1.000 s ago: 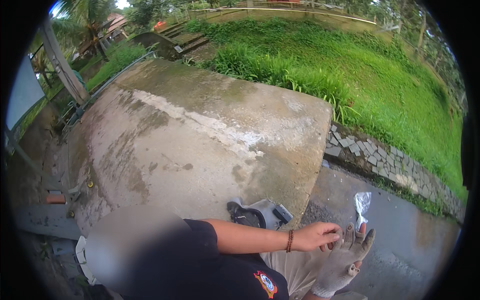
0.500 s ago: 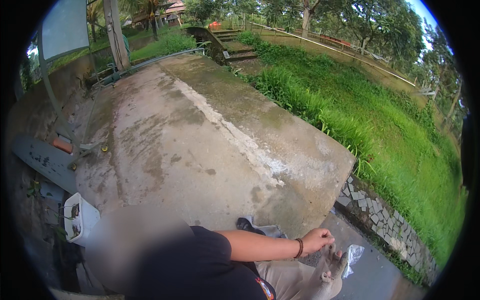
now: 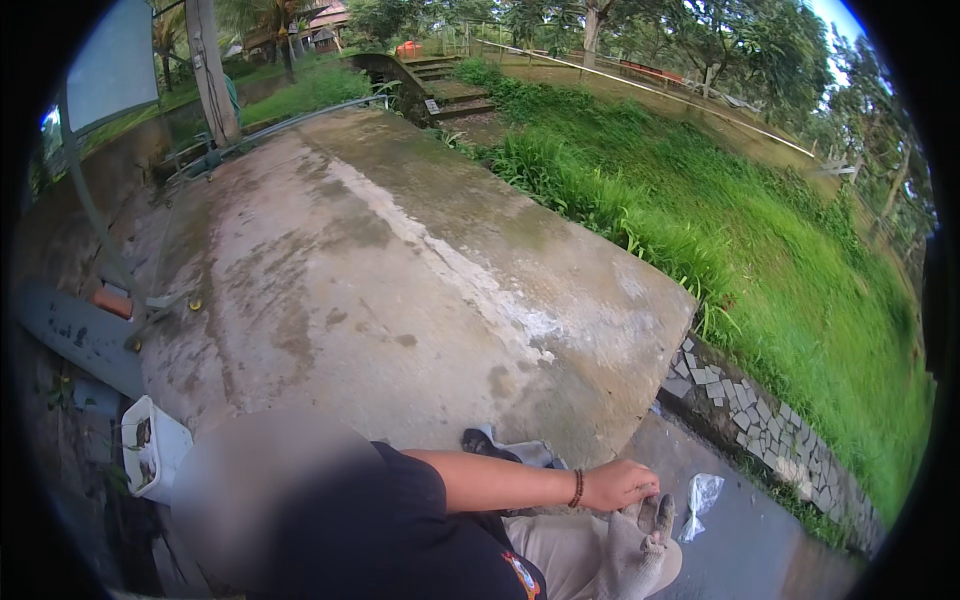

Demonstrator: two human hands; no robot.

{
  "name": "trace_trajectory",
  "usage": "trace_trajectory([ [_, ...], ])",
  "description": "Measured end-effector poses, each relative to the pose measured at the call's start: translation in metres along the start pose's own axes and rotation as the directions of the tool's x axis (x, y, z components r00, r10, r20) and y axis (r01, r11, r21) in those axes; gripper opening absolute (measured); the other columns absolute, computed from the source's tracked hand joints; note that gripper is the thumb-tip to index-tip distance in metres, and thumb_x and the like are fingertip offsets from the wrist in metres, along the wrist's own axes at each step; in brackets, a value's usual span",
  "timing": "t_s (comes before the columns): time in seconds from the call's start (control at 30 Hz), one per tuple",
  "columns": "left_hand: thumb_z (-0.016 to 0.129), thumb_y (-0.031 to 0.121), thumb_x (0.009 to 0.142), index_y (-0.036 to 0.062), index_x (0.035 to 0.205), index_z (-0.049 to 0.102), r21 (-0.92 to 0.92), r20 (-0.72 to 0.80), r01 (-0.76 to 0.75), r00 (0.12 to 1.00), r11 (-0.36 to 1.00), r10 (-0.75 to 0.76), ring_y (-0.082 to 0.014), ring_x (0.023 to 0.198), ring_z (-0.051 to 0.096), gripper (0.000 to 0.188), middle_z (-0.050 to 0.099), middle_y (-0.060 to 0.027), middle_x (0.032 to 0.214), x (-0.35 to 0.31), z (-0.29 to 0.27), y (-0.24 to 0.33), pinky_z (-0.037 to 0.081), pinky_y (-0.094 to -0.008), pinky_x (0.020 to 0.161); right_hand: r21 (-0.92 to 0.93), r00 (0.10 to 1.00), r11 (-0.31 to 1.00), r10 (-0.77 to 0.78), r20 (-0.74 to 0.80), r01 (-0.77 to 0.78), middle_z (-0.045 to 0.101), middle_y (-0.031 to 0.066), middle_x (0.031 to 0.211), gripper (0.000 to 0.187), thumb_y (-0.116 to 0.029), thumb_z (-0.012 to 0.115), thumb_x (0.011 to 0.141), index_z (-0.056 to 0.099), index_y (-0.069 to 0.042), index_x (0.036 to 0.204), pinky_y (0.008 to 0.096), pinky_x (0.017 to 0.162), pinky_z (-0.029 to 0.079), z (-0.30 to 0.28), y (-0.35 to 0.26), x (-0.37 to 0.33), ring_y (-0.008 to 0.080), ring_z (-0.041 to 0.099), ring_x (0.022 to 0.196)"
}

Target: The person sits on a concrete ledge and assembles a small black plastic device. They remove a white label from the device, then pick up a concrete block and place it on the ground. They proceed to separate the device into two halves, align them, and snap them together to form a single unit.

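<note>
My left hand (image 3: 620, 485), bare, with a beaded bracelet (image 3: 577, 487) on the wrist, reaches across to my right hand (image 3: 632, 555). A beige-grey knitted glove (image 3: 628, 568) covers my right hand, its fingers stretched out and apart above my khaki trouser leg (image 3: 550, 542). With bent fingers, my left hand pinches the glove at the fingertips. Small pinkish spots show by the gloved fingers; I cannot make out what they are. Just beyond those fingers, a crumpled clear plastic bag (image 3: 703, 497) lies on a grey surface.
A black-and-grey item, perhaps a shoe (image 3: 490, 445), lies beyond my left arm. A white tub (image 3: 155, 450) stands at the left, near a grey board (image 3: 80, 335). A concrete slab (image 3: 430, 330) ends at grass (image 3: 760, 330) and a stone-faced edge (image 3: 745, 410). A blurred patch hides the lower left.
My view has turned slightly to the right. My left hand has closed in over the gloved fingertips, and the gloved hand has drawn away from the plastic bag.
</note>
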State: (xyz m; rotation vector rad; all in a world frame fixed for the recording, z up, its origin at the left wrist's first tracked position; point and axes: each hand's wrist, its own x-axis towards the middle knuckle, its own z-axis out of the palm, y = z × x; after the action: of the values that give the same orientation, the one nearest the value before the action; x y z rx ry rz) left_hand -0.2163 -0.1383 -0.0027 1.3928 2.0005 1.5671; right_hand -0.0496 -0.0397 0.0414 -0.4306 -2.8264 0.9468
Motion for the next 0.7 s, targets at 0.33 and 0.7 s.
trace_trajectory([
  [0.33,0.055,0.028,0.105,0.002,0.097,0.062,0.296,-0.334,0.104,0.943,0.949,0.001,-0.0428,0.086,0.065,0.028,0.067,-0.0201,0.089,0.032,-0.045,-0.028,0.05,-0.0491,0.074,0.954,0.989,0.26,0.021,0.147,-0.147,0.041,0.0169,0.162,0.06,-0.019,0.054,0.099,0.041,0.003,0.154,0.0419,0.126,0.023,-0.014,-0.057,-0.006,0.0314,0.036,0.151],
  [0.7,0.058,0.03,0.102,0.0038,0.09,0.071,0.512,-0.034,0.342,0.925,0.788,-0.379,-0.0409,0.091,0.07,0.032,0.072,-0.0224,0.091,-0.021,-0.177,-0.06,0.053,-0.0495,0.083,0.776,0.851,0.627,0.442,-0.285,-0.066,0.055,0.0011,0.055,0.027,-0.014,0.067,0.1,0.059,-0.004,0.076,0.0205,0.052,0.041,-0.043,0.052,-0.028,0.0082,0.052,0.052],
])
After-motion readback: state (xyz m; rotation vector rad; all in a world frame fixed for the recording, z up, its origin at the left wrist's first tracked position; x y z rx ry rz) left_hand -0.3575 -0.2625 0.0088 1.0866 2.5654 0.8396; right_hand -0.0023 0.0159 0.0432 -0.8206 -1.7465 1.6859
